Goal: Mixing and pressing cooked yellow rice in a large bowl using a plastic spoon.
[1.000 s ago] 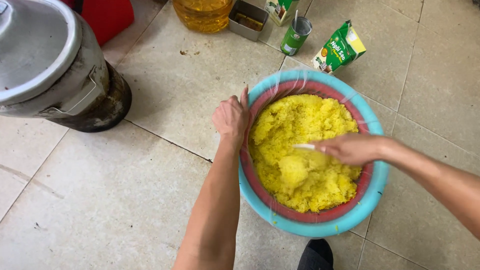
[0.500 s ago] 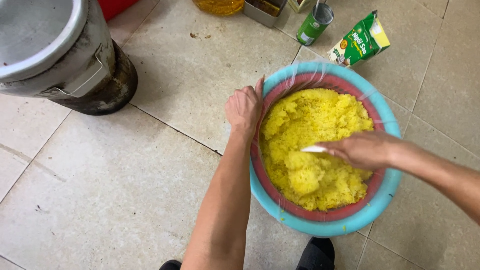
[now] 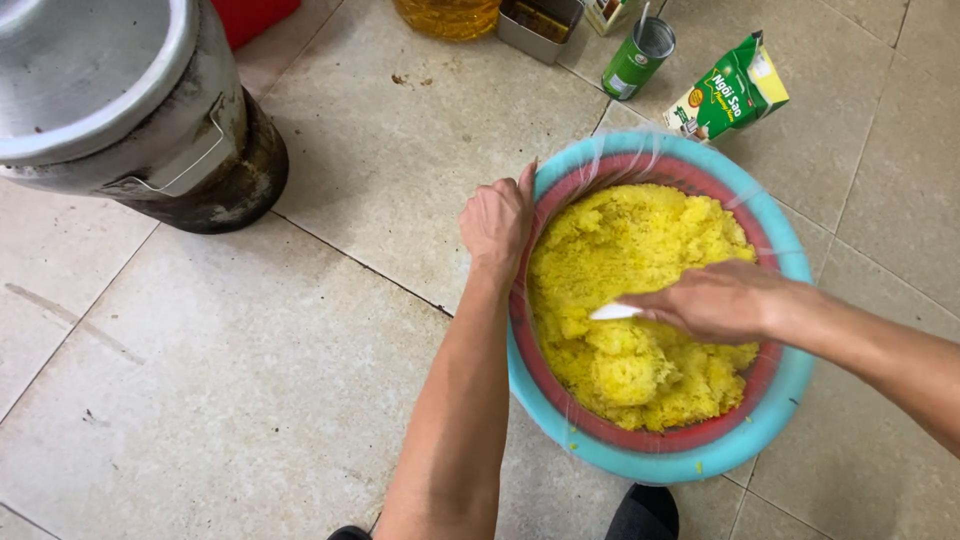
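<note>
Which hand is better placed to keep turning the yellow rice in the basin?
Right. The right hand already holds the white utensil over the yellow rice. The left hand grips the basin at its rim, probably steadying it.

A floor (image 3: 380, 170) of pale beige tiles with dark grout lines carries everything here. On it, toward the right, sits a turquoise basin (image 3: 690, 462) with a red basin nested inside. At the upper left stands a large metal pot (image 3: 150, 130) with a soot-blackened base. Along the top edge stand a jug of yellow oil (image 3: 448, 15), a small metal tray (image 3: 540, 22) and a green can (image 3: 638, 58); just beside the can lies a green packet (image 3: 728, 95), near the basin's rim.
</note>
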